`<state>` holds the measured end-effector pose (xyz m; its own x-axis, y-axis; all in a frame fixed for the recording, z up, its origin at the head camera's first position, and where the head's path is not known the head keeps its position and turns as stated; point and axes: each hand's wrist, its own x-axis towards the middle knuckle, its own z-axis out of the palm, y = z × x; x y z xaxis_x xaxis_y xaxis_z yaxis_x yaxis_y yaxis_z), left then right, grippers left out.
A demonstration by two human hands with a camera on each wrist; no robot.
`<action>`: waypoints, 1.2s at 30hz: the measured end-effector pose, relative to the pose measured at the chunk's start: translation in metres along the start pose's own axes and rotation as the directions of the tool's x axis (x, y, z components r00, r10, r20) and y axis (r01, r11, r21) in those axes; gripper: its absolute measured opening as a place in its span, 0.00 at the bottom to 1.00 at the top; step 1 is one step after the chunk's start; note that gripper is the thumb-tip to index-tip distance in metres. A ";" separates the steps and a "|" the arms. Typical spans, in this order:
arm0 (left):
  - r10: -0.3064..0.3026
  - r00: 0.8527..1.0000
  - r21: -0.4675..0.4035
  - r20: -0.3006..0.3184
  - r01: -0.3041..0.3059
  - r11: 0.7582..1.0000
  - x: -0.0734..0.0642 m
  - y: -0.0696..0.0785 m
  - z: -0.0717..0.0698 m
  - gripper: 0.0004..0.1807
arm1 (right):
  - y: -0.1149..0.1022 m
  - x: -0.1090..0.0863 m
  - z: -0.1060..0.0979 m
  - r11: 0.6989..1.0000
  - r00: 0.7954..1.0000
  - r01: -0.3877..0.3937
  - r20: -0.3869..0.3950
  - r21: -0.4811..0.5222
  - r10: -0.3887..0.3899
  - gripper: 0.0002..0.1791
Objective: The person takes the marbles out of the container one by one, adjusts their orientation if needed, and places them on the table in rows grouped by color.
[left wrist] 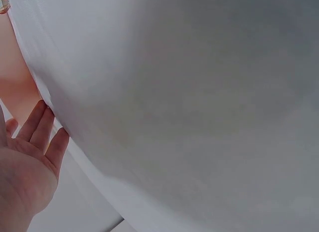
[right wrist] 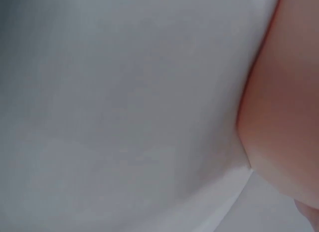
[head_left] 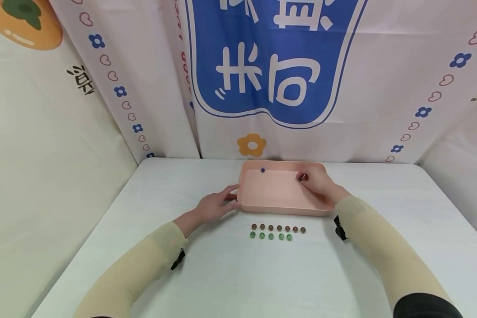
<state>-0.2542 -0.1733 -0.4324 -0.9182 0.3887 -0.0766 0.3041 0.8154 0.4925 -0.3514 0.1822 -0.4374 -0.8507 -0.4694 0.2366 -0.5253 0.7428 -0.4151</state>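
A shallow pink tray (head_left: 276, 190) lies near the far edge of the table. My left hand (head_left: 214, 205) rests its spread, nearly straight fingers against the tray's left side; the left wrist view shows this hand (left wrist: 27, 167) at the pink wall too. Inside the tray's right part, my right hand (head_left: 318, 180) has its fingers curled, with thumb and fingertips pinching a small dark marble, mostly hidden. One dark blue marble (head_left: 263, 170) lies at the tray's far left. On the table in front are a row of brown marbles (head_left: 279, 228) and a row of green marbles (head_left: 271, 236).
The white table (head_left: 238, 278) stretches toward me and to both sides of the tray. Behind it hangs a printed cloth (head_left: 222, 132) with a blue sign. The right wrist view shows mostly white cloth and part of the pink tray (right wrist: 284, 107).
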 end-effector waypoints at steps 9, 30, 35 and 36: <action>-0.002 1.000 0.002 0.006 0.002 1.000 -0.001 0.002 -0.001 0.36 | -0.005 -0.001 -0.004 1.000 1.000 -0.022 0.002 0.020 0.022 0.09; 0.003 1.000 -0.004 0.007 -0.003 1.000 0.000 0.000 0.001 0.37 | -0.050 -0.022 -0.043 0.986 0.999 -0.036 -0.030 0.165 0.042 0.09; -0.004 1.000 -0.004 0.012 0.004 1.000 0.000 0.000 0.000 0.37 | -0.064 -0.036 -0.047 0.979 0.997 0.006 -0.081 0.204 0.010 0.08; -0.005 1.000 -0.005 0.014 0.005 1.000 0.000 0.000 0.000 0.37 | -0.067 -0.039 -0.047 0.977 0.996 0.017 -0.090 0.211 0.002 0.08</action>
<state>-0.2540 -0.1729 -0.4324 -0.9160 0.3908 -0.0912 0.2983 0.8151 0.4967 -0.2838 0.1737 -0.3773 -0.8500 -0.4231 0.3139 -0.5240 0.6172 -0.5869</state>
